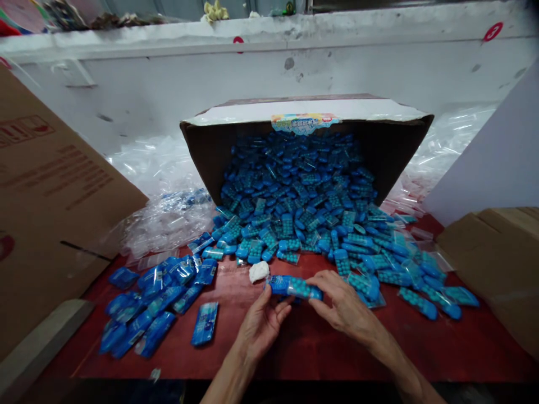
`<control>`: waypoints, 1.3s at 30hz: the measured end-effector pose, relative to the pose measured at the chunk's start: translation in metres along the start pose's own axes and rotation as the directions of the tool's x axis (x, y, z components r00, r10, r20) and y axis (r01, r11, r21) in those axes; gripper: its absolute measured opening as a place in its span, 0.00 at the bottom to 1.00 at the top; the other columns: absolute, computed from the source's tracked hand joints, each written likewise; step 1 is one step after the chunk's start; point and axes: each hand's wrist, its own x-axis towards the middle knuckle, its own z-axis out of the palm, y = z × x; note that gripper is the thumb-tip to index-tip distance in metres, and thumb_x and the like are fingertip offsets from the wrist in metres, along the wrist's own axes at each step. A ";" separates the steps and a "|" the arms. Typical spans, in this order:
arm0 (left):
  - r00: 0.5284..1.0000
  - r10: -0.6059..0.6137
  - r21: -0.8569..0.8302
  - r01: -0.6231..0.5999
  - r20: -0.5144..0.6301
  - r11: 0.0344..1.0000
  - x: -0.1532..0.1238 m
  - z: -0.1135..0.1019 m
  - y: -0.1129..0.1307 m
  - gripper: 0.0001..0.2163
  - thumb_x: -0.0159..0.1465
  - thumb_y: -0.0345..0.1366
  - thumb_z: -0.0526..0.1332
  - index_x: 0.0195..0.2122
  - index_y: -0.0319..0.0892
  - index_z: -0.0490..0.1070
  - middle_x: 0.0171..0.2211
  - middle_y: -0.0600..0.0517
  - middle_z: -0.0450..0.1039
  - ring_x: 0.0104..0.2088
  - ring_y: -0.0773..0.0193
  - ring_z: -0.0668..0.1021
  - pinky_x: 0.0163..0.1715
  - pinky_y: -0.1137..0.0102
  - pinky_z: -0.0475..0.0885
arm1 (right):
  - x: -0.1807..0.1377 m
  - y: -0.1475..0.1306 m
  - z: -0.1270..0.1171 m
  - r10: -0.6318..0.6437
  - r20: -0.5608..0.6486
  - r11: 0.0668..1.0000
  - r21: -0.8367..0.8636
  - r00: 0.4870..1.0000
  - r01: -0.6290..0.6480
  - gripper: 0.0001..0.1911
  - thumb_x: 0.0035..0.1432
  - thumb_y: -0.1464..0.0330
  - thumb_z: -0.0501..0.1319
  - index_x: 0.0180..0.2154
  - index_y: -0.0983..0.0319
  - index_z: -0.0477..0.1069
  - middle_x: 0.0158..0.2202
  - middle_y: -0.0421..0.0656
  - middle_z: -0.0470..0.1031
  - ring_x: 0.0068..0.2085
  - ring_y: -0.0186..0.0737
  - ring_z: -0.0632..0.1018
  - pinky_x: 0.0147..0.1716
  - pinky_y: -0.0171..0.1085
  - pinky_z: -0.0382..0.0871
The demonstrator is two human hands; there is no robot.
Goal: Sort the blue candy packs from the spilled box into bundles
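Both of my hands meet over the front of the red table, holding one small pack between them. My left hand [266, 314] pinches its blue printed sleeve [279, 285] between thumb and fingers. The other end is a clear container of turquoise beads [300, 288] with a blue cap, gripped by my right hand [343, 306]. How far the container sits inside the sleeve I cannot tell. Just behind my left fingers lies a crumpled white lump [259, 272]. A single blue sleeved pack [205, 324] lies flat to the left.
A cardboard box [412, 137] on its side spills many blue-capped bead containers [295, 196] onto the red table [227, 359]. Blue sleeved packs [155, 297] are heaped on the left. Clear plastic pieces [168, 224] lie behind them. Cartons stand left [54, 185] and right [497, 269].
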 end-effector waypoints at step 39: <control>0.988 0.136 0.132 -0.145 0.074 0.981 0.000 -0.004 -0.003 0.08 0.55 0.34 0.58 0.35 0.38 0.68 0.30 0.48 0.76 0.30 0.61 0.78 0.25 0.72 0.73 | -0.005 -0.003 0.001 -0.032 -0.041 0.998 0.044 0.999 0.034 0.11 0.52 0.74 0.54 0.40 0.60 0.66 0.34 0.43 0.68 0.37 0.39 0.69 0.37 0.39 0.64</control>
